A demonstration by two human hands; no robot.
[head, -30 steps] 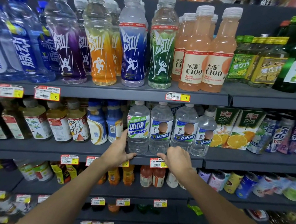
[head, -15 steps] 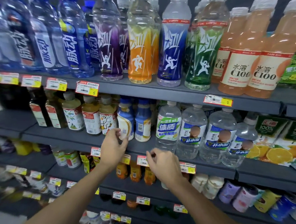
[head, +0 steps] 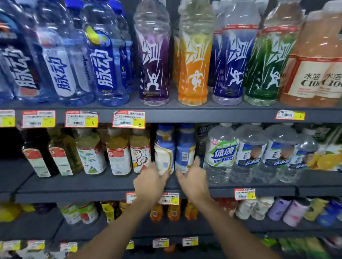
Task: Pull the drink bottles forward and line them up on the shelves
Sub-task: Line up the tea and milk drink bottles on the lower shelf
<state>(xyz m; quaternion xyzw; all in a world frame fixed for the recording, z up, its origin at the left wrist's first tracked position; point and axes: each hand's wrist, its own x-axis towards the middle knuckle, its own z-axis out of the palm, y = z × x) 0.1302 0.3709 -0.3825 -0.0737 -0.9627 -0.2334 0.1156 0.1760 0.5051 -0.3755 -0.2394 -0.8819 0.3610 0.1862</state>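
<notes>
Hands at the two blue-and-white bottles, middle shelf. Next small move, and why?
Probably curl both hands round the two blue-and-white plastic bottles and slide them forward. The left hand and right hand sit spread at their bases, not clearly gripping, and the pair looks set back from the grey shelf edge.

Blue-and-cream bottles; dark grey shelf; red-yellow price tags.

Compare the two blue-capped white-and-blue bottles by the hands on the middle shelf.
Facing: the left blue-capped plastic bottle shows a cream front with a gold curve; the right blue-capped plastic bottle shows a barcode on blue.
Contact: the left hand meets the left one's base; the right hand has its thumb up the right one's side.
Shared: blue caps, same shape, upright side by side on the grey middle shelf.
</notes>
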